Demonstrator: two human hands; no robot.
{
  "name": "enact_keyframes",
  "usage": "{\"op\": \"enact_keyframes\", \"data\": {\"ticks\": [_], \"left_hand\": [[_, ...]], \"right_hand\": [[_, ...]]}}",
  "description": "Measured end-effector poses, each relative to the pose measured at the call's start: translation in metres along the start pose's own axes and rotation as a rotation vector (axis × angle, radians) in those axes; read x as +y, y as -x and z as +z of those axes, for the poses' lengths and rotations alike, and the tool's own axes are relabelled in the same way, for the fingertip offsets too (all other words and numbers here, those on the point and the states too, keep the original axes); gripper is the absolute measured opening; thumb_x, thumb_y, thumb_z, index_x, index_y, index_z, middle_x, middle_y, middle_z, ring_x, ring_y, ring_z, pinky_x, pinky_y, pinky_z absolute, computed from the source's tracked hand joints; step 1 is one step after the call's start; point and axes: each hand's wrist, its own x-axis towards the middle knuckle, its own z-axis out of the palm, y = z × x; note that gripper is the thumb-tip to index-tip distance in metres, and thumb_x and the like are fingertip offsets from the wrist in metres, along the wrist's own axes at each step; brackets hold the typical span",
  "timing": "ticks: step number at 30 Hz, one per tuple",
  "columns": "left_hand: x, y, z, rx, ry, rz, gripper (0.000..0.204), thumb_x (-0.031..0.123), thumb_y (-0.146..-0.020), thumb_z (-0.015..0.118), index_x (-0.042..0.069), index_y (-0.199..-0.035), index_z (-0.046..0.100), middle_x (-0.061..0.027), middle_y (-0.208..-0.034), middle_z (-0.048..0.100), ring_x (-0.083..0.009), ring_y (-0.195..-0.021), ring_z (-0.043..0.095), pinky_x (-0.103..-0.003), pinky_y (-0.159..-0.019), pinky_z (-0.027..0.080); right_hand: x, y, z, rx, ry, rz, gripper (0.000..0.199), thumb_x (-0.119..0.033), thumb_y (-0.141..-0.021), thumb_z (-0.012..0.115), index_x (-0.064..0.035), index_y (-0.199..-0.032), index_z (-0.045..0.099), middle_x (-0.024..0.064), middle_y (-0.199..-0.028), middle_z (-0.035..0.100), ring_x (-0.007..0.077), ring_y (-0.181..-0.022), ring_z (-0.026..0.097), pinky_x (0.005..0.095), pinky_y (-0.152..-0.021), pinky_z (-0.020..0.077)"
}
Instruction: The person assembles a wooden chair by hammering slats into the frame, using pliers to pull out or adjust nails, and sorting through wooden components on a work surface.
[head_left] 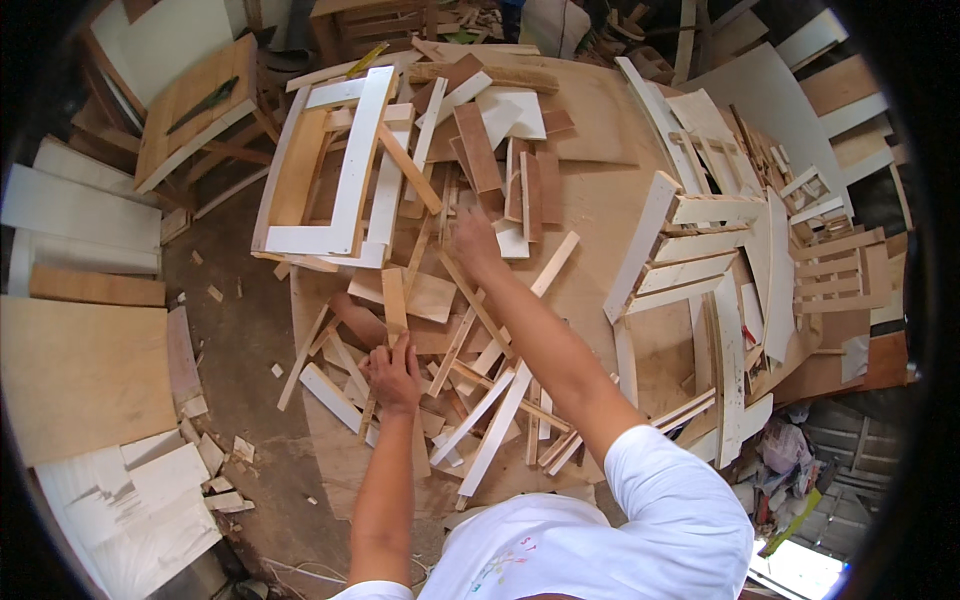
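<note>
scraps of wood (470,330) cover the centre of the frame. left hand (395,375) lies on the near strips, fingers curled; whether they grasp one is unclear. right hand (472,240) reaches higher, fingers spread loose over brown offcuts (478,150).

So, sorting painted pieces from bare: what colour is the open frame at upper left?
White frame, shown best in the head view.

plywood sheet (600,190) | on it: wood offcuts (470,330), white frame (330,170)

Left hand (395,375) lowered, fingers curled; right hand (475,243) stretched forward.
</note>
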Motion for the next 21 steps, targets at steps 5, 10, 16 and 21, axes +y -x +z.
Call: {"op": "enact_keyframes", "data": {"ticks": [5,10,16,21], "left_hand": [[-0.002,0.002,0.0,-0.013,0.004,-0.007,0.033,0.024,-0.094,0.07,0.017,-0.126,0.072,-0.0065,-0.09,0.053,-0.0246,-0.089,0.057,-0.043,-0.091,0.038],[-0.003,0.004,0.001,-0.006,0.034,-0.017,0.033,0.025,-0.094,0.07,0.017,-0.126,0.072,-0.0066,-0.088,0.051,-0.0247,-0.089,0.056,-0.043,-0.091,0.038],[-0.002,0.002,0.0,-0.009,0.009,-0.022,0.032,0.025,-0.094,0.07,0.018,-0.125,0.073,-0.0066,-0.088,0.053,-0.0252,-0.088,0.057,-0.043,-0.091,0.039],[-0.005,0.002,0.001,0.007,0.033,-0.015,0.032,0.024,-0.094,0.07,0.018,-0.126,0.073,-0.0063,-0.088,0.054,-0.0253,-0.089,0.057,-0.043,-0.092,0.039]], "right_hand": [[-0.01,-0.038,0.029,-0.095,0.177,0.185,0.043,-0.007,-0.086,0.065,-0.0091,-0.129,0.061,0.0251,-0.125,0.057,0.0466,-0.106,0.065,0.0523,-0.093,0.054],[-0.007,-0.046,0.036,-0.079,0.212,0.265,0.051,-0.013,-0.085,0.07,-0.0093,-0.134,0.055,0.0263,-0.123,0.058,0.0467,-0.107,0.067,0.0525,-0.094,0.0544],[0.019,-0.025,0.002,-0.054,0.08,0.206,0.056,-0.022,-0.082,0.078,-0.0029,-0.129,0.056,0.0208,-0.1,0.074,0.0357,-0.096,0.073,0.0453,-0.088,0.0576],[0.046,0.023,-0.007,-0.085,-0.313,0.353,0.05,-0.027,-0.079,0.083,-0.0002,-0.118,0.067,0.0137,-0.092,0.077,0.0304,-0.088,0.075,0.0396,-0.082,0.0575]]}}
